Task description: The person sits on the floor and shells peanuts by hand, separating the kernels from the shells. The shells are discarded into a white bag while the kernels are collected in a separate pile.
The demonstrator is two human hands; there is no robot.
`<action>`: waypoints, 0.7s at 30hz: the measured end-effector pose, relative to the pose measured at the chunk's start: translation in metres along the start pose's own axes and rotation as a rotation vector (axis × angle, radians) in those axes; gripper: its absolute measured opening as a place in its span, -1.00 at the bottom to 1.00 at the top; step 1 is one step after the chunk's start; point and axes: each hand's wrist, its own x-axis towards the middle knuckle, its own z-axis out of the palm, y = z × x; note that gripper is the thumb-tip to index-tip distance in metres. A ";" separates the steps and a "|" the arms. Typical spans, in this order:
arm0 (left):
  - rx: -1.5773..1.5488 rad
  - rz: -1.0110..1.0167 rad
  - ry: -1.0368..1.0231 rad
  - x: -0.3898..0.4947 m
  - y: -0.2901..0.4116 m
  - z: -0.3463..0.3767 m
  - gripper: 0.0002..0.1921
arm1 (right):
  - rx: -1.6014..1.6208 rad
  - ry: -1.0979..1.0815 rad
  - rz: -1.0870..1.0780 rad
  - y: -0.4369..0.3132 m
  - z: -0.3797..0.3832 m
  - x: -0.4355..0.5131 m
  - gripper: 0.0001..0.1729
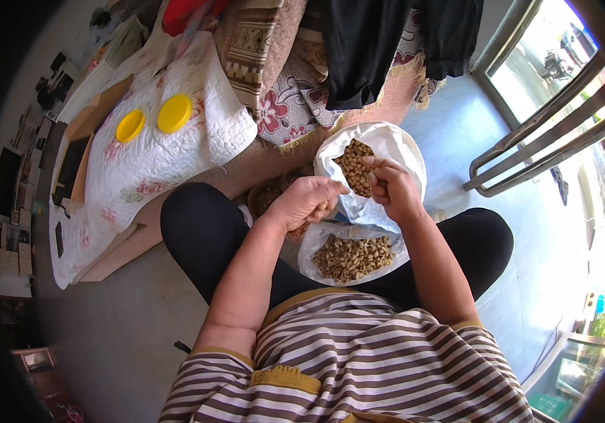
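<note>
My left hand [305, 201] is in front of the near left rim of a white woven sack [408, 150], fingers curled and thumb against the forefinger. Something tan, seemingly a peanut, shows among its curled fingers. Over the sack's right side is my right hand [393, 187], its fingers bent in; whether it holds anything is hidden. Unshelled peanuts [352, 161] fill the sack's opening. Between my legs, a clear plastic bag [307, 254] contains broken peanut shells [354, 259]. Reddish shelled peanuts [298, 231] are partly visible below my left wrist.
A brown bowl [261, 198] stands by my left knee, partly covered by my arm. Two yellow lids [174, 113] and a cardboard box [83, 158] lie on a white floral quilt [149, 158]. Black trousers [366, 58] hang ahead. At right is a metal door handle [535, 132].
</note>
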 end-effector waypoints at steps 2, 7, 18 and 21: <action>-0.055 0.008 0.036 0.004 -0.003 0.000 -0.39 | -0.007 -0.049 -0.030 0.002 -0.005 -0.012 -0.60; -0.150 -0.048 0.112 0.015 -0.013 -0.003 -0.24 | -0.337 0.065 -0.066 0.038 0.011 -0.028 -0.80; 0.015 -0.054 0.195 0.025 -0.042 0.011 -0.52 | -1.008 0.122 -0.432 0.072 0.027 -0.031 -0.63; 0.023 0.015 0.156 0.025 -0.044 0.007 -0.62 | -0.779 0.186 -0.513 0.080 0.019 -0.021 -0.73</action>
